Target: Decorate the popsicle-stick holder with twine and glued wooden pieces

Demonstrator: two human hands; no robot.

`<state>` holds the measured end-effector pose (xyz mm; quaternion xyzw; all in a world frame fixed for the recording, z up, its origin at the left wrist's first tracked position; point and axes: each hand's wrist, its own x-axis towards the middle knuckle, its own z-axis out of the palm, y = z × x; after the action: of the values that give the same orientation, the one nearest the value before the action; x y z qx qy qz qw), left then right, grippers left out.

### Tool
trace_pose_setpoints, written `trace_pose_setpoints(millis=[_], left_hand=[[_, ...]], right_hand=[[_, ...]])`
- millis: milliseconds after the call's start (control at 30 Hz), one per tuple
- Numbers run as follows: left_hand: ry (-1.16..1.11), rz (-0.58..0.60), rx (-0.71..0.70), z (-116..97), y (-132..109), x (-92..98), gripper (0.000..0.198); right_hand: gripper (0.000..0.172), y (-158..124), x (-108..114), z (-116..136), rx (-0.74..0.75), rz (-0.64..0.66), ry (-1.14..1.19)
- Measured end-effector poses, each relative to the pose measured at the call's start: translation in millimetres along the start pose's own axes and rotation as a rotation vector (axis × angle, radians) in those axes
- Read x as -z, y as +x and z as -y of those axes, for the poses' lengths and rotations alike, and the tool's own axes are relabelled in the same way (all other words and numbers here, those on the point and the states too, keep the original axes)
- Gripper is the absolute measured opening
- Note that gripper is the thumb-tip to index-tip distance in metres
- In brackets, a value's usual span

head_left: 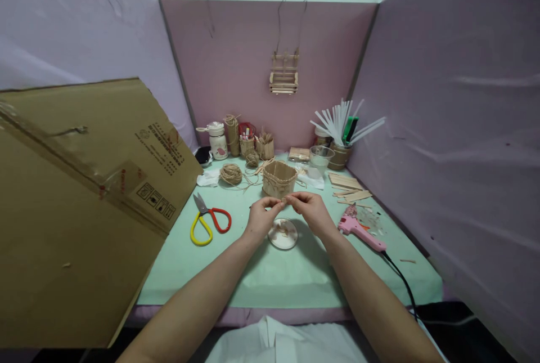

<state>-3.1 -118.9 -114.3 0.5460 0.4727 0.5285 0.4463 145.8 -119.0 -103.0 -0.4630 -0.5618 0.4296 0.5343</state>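
Note:
My left hand and my right hand meet fingertip to fingertip over the middle of the table. Both are closed in a pinch, on something too small to make out. Just below them lies a small round white dish with little brownish pieces in it. Right behind my fingers stands an open-topped container faced with wooden sticks, a braided twine edge along its rim. Scissors with one yellow and one red handle lie open to the left. A pink glue gun rests on the right.
A large cardboard sheet leans in from the left. Behind are a twine ball, a white bottle, a clear plastic cup and glue sticks in a pot. Wooden sticks lie at right; the glue gun's cord trails off the edge.

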Motion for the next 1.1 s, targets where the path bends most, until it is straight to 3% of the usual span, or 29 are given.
trace_pose_setpoints(millis=[233,367,500,633,733,800,900,1100], left_hand=[[-0.064,-0.009,0.052,2.4,1.3,-0.4,0.031],[-0.125,-0.013,0.079,3.0,1.7,1.4,0.03],[-0.154,-0.01,0.083,1.8,1.2,3.7,0.03],[-0.177,0.011,0.092,-2.3,-0.3,4.0,0.029],[-0.21,0.045,0.143,-5.6,-2.0,2.4,0.03],[-0.274,0.079,0.188,-8.0,-3.4,1.6,0.032],[-0.432,0.209,0.231,-13.1,-6.1,3.9,0.034],[-0.842,0.654,0.357,-25.0,-13.9,23.1,0.053]], right_hand=[[0.036,-5.8,2.4,3.5,0.154,-0.059,-0.195],[0.027,-11.2,18.8,8.7,0.193,-0.256,-0.18],[0.024,-29.3,55.6,15.6,0.193,-0.409,-0.209],[0.029,-54.7,109.4,10.8,0.151,-0.472,-0.391],[0.046,-70.6,149.0,-5.0,0.016,-0.402,-0.705],[0.047,-77.7,167.8,-20.3,0.005,-0.304,-0.928],[0.05,-82.1,180.2,-43.3,0.043,-0.225,-1.16],[0.044,-75.4,173.8,-64.5,-0.022,-0.131,-1.226]])
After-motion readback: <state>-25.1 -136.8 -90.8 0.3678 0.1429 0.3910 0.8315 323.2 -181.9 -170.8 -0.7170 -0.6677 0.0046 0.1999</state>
